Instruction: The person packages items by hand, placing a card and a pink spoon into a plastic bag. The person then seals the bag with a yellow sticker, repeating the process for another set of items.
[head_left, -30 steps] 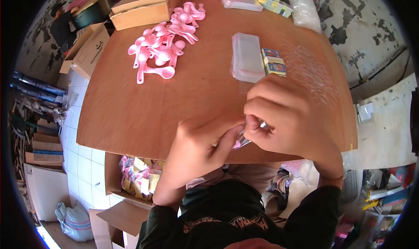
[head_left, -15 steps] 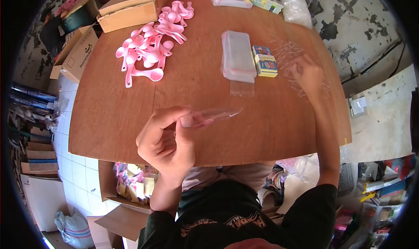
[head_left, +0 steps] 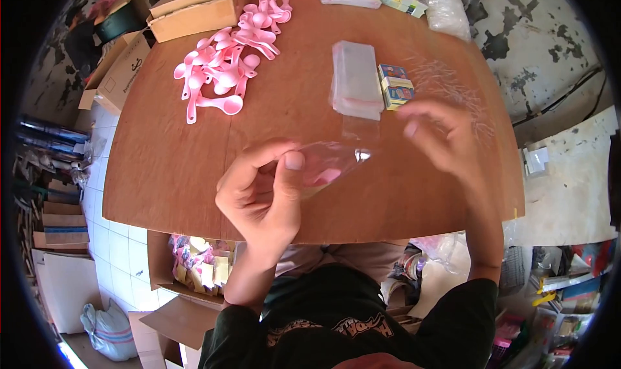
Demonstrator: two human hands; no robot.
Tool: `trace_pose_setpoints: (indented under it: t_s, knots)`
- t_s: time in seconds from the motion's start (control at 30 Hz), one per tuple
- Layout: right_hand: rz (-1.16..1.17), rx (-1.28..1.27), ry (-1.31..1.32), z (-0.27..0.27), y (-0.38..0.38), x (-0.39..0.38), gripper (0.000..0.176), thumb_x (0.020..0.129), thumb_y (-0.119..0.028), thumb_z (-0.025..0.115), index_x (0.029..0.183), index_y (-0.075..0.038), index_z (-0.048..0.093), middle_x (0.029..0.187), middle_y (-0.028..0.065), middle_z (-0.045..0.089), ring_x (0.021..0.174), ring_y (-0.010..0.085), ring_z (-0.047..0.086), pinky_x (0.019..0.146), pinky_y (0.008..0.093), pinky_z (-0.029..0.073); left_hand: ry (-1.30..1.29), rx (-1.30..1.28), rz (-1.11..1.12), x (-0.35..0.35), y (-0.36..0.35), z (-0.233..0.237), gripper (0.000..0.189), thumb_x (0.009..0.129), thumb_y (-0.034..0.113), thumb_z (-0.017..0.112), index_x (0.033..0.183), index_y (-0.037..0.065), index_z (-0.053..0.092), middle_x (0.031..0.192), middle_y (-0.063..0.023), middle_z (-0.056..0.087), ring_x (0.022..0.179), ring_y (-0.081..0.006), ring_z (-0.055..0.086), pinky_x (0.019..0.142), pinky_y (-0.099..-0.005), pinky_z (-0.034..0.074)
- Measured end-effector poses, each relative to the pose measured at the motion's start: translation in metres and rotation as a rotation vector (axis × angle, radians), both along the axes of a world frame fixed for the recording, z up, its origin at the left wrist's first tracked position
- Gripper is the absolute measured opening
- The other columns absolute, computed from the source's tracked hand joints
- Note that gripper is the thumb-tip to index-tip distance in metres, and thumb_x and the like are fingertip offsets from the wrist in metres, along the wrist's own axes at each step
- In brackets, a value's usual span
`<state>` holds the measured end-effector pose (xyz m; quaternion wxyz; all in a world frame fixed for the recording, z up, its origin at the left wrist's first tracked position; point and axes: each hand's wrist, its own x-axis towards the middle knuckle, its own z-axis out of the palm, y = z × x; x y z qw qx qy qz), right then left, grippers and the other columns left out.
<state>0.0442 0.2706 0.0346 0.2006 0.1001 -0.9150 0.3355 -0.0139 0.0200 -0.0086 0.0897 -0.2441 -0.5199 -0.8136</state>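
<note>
My left hand pinches the edge of a clear plastic bag between thumb and forefinger, above the near part of the table. A pink thing shows through the bag; its shape is partly hidden. My right hand is over the right side, blurred, with fingers curled and thumb close to the forefinger. Whatever it holds is too small or smeared to make out. Just beyond it lie a banded stack of small printed cards and a scatter of thin clear plastic pieces.
A pile of clear bags lies beside the cards on the wooden table. Pink measuring spoons are heaped at the left. A cardboard box stands at the back left; a plastic roll lies at the back right.
My right hand has moved from the clear pieces toward me and slightly left. My left hand has shifted a little right and up, turning the bag so more of it shows.
</note>
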Motion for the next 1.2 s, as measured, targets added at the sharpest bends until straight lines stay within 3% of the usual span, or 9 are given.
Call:
trace_pose_setpoints:
  t_s: [0.13, 0.27, 0.3, 0.4, 0.53, 0.87, 1.03, 1.17, 1.2]
  knots:
    - [0.128, -0.162, -0.046, -0.017, -0.074, -0.001, 0.047, 0.077, -0.026, 0.077, 0.114, -0.004, 0.061, 0.089, 0.0095, 0.068, 0.085, 0.0158, 0.064, 0.077, 0.0297, 0.049, 0.039, 0.068, -0.022, 0.000, 0.007, -0.002, 0.011, 0.090, 0.001, 0.059, 0.098, -0.006, 0.062, 0.091, -0.0117, 0.064, 0.079, -0.0163, 0.065, 0.068, -0.0286, 0.058]
    - [0.081, -0.439, -0.103, -0.037, -0.095, -0.009, 0.030, 0.084, -0.016, 0.071, 0.108, 0.000, 0.064, 0.092, 0.0093, 0.070, 0.079, 0.0130, 0.066, 0.073, 0.0261, 0.051, -0.110, 0.167, -0.113, -0.004, 0.004, -0.002, 0.023, 0.089, -0.001, 0.059, 0.111, -0.007, 0.056, 0.092, -0.0117, 0.064, 0.088, -0.0181, 0.064, 0.076, -0.0297, 0.055]
    - [0.084, -0.515, -0.167, -0.030, -0.099, -0.008, 0.022, 0.092, -0.011, 0.061, 0.105, 0.006, 0.063, 0.093, 0.0073, 0.067, 0.086, 0.0109, 0.063, 0.079, 0.0239, 0.050, -0.110, 0.170, -0.167, -0.007, 0.000, -0.004, 0.030, 0.088, -0.002, 0.060, 0.117, -0.006, 0.053, 0.094, -0.0120, 0.064, 0.091, -0.0174, 0.063, 0.078, -0.0294, 0.053]
    - [0.051, -0.675, -0.351, -0.022, -0.098, -0.009, 0.023, 0.093, -0.014, 0.059, 0.106, 0.006, 0.062, 0.094, 0.0073, 0.067, 0.089, 0.0118, 0.063, 0.079, 0.0244, 0.050, -0.135, -0.012, -0.330, -0.019, -0.019, -0.020, 0.028, 0.088, -0.002, 0.060, 0.115, -0.006, 0.055, 0.093, -0.0119, 0.065, 0.087, -0.0161, 0.063, 0.076, -0.0281, 0.052]
    - [0.053, -0.769, -0.397, -0.036, -0.093, -0.014, 0.025, 0.094, -0.014, 0.059, 0.109, 0.005, 0.063, 0.095, 0.0079, 0.067, 0.088, 0.0120, 0.063, 0.078, 0.0245, 0.051, -0.175, -0.151, -0.218, -0.022, -0.022, -0.028, 0.014, 0.087, -0.002, 0.062, 0.101, -0.005, 0.063, 0.087, -0.0089, 0.068, 0.079, -0.0103, 0.063, 0.070, -0.0230, 0.051]
    - [0.118, -0.837, -0.264, -0.058, -0.088, -0.020, 0.017, 0.090, -0.006, 0.061, 0.104, 0.004, 0.066, 0.090, 0.0086, 0.068, 0.082, 0.0117, 0.064, 0.070, 0.0250, 0.053, -0.112, -0.303, -0.090, -0.026, -0.028, -0.040, 0.012, 0.088, 0.000, 0.062, 0.099, -0.002, 0.066, 0.085, -0.0067, 0.069, 0.078, -0.0091, 0.064, 0.068, -0.0215, 0.051]
    - [0.371, -0.611, -0.095, -0.063, -0.080, -0.030, 0.018, 0.086, 0.007, 0.058, 0.099, 0.001, 0.069, 0.094, 0.0083, 0.065, 0.085, 0.0157, 0.064, 0.071, 0.0240, 0.051, 0.039, -0.350, -0.077, -0.029, -0.035, -0.041, 0.016, 0.086, -0.008, 0.057, 0.095, -0.003, 0.069, 0.091, -0.0116, 0.070, 0.085, -0.0142, 0.066, 0.073, -0.0252, 0.052]
    - [0.364, -0.599, -0.089, -0.062, -0.080, -0.030, 0.023, 0.084, 0.011, 0.056, 0.098, 0.000, 0.069, 0.094, 0.0090, 0.066, 0.084, 0.0168, 0.064, 0.069, 0.0239, 0.051, 0.106, -0.354, -0.103, -0.032, -0.037, -0.043, 0.019, 0.085, -0.011, 0.054, 0.095, -0.003, 0.069, 0.092, -0.0124, 0.070, 0.086, -0.0148, 0.066, 0.074, -0.0256, 0.052]
    - [0.358, -0.458, -0.049, -0.059, -0.078, -0.030, 0.024, 0.083, 0.012, 0.056, 0.098, -0.001, 0.070, 0.094, 0.0093, 0.066, 0.083, 0.0169, 0.065, 0.069, 0.0244, 0.050, 0.042, -0.344, -0.115, -0.031, -0.037, -0.044, 0.021, 0.085, -0.011, 0.052, 0.095, -0.003, 0.069, 0.092, -0.0122, 0.070, 0.086, -0.0144, 0.065, 0.074, -0.0254, 0.051]
